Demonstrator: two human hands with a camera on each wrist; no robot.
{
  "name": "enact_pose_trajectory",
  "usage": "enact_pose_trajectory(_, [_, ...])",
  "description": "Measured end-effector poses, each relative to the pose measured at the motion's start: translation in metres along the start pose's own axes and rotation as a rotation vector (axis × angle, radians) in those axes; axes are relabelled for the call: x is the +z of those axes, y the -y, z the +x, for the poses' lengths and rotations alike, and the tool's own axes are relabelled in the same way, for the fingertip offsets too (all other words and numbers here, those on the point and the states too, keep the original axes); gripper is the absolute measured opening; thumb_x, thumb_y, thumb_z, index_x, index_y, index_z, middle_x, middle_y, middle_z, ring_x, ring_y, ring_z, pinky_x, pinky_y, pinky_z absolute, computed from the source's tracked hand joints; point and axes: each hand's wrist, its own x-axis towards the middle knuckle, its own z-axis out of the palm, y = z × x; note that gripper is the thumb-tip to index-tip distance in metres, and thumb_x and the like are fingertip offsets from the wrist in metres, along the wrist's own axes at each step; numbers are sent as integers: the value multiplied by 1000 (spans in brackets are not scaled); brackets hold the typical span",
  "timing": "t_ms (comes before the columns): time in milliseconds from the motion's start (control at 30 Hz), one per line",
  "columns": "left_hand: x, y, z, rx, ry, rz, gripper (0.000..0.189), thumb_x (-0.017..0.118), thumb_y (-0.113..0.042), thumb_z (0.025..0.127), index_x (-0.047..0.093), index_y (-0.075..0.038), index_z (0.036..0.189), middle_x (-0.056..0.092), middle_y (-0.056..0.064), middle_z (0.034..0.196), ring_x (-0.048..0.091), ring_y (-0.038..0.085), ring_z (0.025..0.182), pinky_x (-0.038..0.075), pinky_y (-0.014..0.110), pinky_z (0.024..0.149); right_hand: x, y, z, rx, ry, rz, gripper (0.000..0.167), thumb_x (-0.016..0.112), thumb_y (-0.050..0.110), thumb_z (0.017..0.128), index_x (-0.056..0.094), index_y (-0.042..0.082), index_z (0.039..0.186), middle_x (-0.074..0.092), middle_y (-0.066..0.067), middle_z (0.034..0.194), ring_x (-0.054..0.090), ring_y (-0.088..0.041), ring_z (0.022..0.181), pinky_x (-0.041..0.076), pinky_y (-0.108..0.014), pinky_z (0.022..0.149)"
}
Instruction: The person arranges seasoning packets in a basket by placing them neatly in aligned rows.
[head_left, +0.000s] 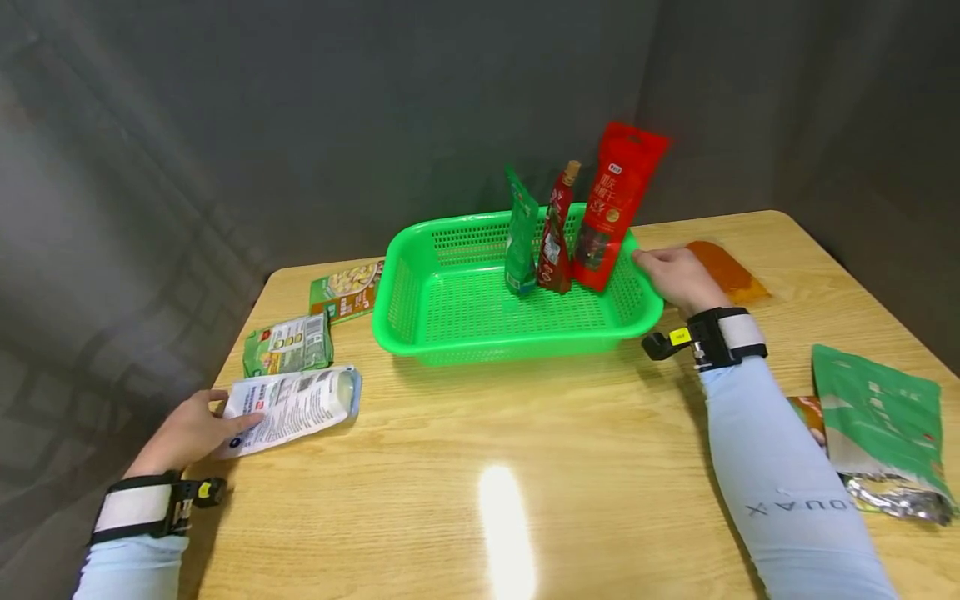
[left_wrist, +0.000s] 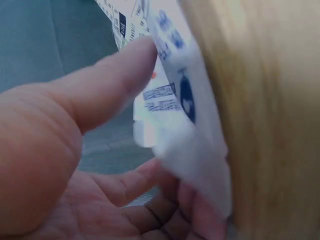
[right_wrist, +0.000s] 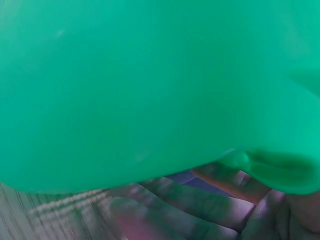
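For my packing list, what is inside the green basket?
Inside the green basket are a green pouch, a dark-red capped pouch and a tall red packet. Whatever lies directly behind them is covered.

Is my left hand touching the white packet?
Touching: the left wrist view shows the left hand gripping the white packet between thumb and fingers.

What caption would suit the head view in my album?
Left hand pinches a white packet, right hand grips a green basket.

The green pouch (head_left: pixel 881 425) partly covers a packet (head_left: pixel 808 410); the bottom edge cuts the right sleeve (head_left: pixel 783 475); the white bag (head_left: pixel 303 404) has illegible small print (head_left: pixel 291 423)
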Motion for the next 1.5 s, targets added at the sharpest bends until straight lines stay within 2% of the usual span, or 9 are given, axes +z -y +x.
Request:
enact_pose_trajectory(167, [1,5,1,-4,26,-50,96,73,-52,86,36,24,132,55,29,104,53,34,86,44,36,66,-1,-1,0,6,-1,0,77,37,56,102,35,-2,151,49,-22,130,56,-20,92,48,-31,77])
enact_pose_trajectory(333, [-1,4,-4,54,54,-67,72,62,-42,97,46,22,128,61,20,96,54,28,82,42,36,66,-1,-3,0,0,-14,-5,75,39,55,102,38,-4,150,55,-19,117,59,-15,81,50,-31,72])
enact_pose_trajectory(467, [-3,-2,-10,82,48,-145,74,50,-43,103,36,21,137,61,22,105,57,27,87,45,34,67,-1,-4,-1,-8,-22,11,72,40,52,103,41,-5,147,60,-16,105,61,-13,72,52,-30,67])
enact_pose_trajectory(633, [-4,-12,-21,95,12,-286,69,42,-41,106,31,18,140,61,23,107,62,25,84,52,34,64,-1,-4,-2,-3,-16,8,73,40,52,103,39,-5,149,55,-19,118,59,-12,79,50,-28,71])
enact_pose_trajectory(800, [-5,-23,-31,170,0,-491,57,39,-28,108,26,18,140,62,25,103,68,26,76,58,41,62,-1,-4,-2,0,-14,9,74,40,53,102,38,-5,149,52,-21,125,58,-13,83,49,-28,74])
enact_pose_trajectory(900, [-8,-34,-36,208,-11,-546,59,38,-27,109,21,18,142,58,29,108,68,24,76,59,42,62,-2,-4,-2,1,-16,8,74,40,53,102,38,-4,149,52,-21,124,58,-12,83,49,-28,74])
enact_pose_trajectory(1100, [-15,-59,-44,218,-43,-537,59,45,-26,107,21,14,143,51,36,119,68,25,78,59,42,63,-2,-4,-2,7,-12,7,75,39,54,102,37,-4,150,52,-20,122,58,-12,80,50,-30,74])
enact_pose_trajectory(1300, [-18,-80,-49,269,-55,-504,59,58,-13,101,24,13,141,50,34,119,68,26,80,59,41,64,-1,-3,-2,1,-13,-1,75,39,53,102,37,-4,150,50,-22,131,56,-23,98,47,-36,84])
enact_pose_trajectory(1500, [-23,-96,-56,290,-73,-491,58,54,-20,104,28,11,146,52,33,122,69,31,86,59,42,68,0,0,0,-10,-17,13,73,40,52,102,38,-4,149,50,-23,134,56,-25,101,47,-36,86])
